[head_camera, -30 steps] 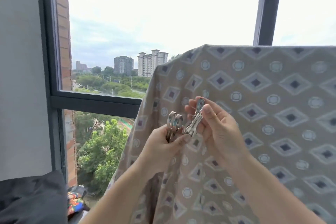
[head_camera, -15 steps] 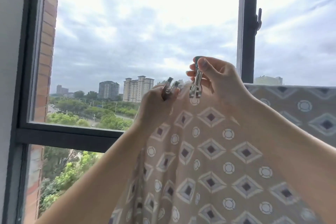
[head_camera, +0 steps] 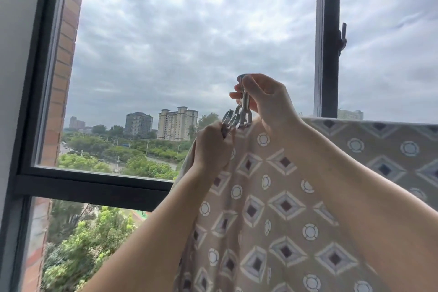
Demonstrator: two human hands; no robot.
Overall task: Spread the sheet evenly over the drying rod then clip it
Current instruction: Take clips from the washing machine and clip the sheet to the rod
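Since a moment ago, both hands rose to the sheet's top edge. Right hand pinches a metal clip there; left hand, just beside, grips spare clips.

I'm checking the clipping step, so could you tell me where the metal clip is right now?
Head view, centre: the metal clip is pinched in the right hand at the sheet's top left corner, beside the left hand.

The single head-worn camera is looking forward and slightly upward, facing a window frame with sky and distant buildings beyond. It is sitting close behind both raised hands and the draped sheet, which are filling the lower right.
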